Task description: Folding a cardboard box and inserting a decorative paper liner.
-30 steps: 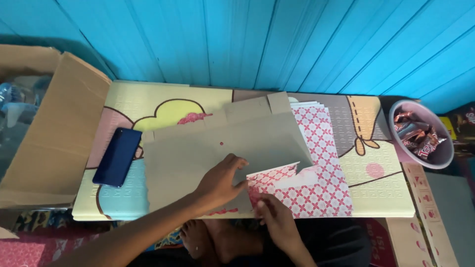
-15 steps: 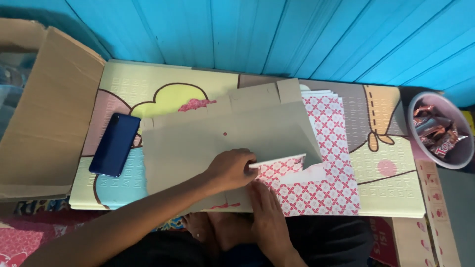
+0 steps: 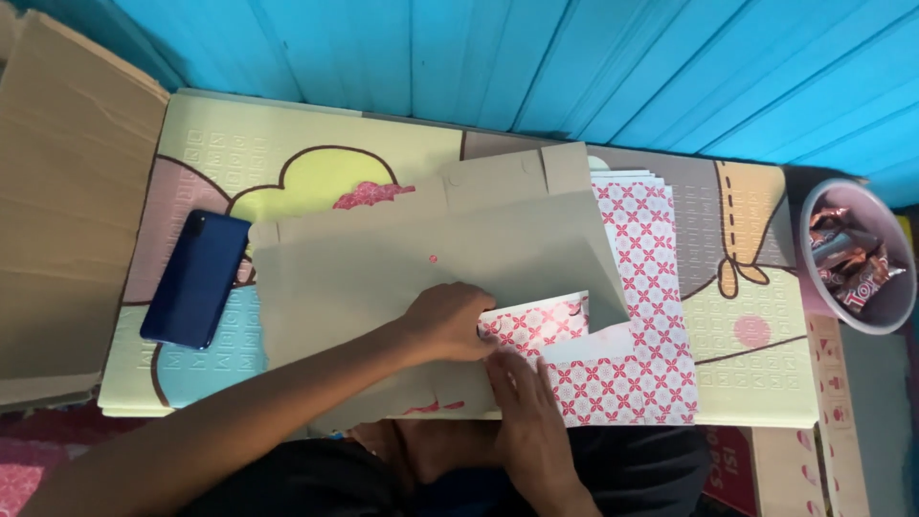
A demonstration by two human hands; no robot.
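Observation:
A large flat cardboard sheet (image 3: pixel 383 278), grey-brown on its upper face, lies on a pastel foam mat (image 3: pixel 287 153). Its small flap (image 3: pixel 541 321), printed with a red-and-white pattern, is folded over at the lower right. My left hand (image 3: pixel 445 321) reaches in from the lower left and curls its fingers on the flap's left edge. Just below, my right hand (image 3: pixel 522 407) has its fingertips at the sheet's fold line, under the flap. A stack of patterned sheets (image 3: pixel 641 239) lies beneath, showing to the right.
A dark blue phone (image 3: pixel 196 278) lies on the mat's left part. Large brown cardboard (image 3: pixel 67 211) leans at the left. At the right edge is a pink bowl (image 3: pixel 885 321) of wrapped sweets. Blue planks (image 3: pixel 574 57) close the far side.
The patterned flap has been folded further over the grey sheet. Both hands have drawn together at the fold, and my right hand has slid up to it.

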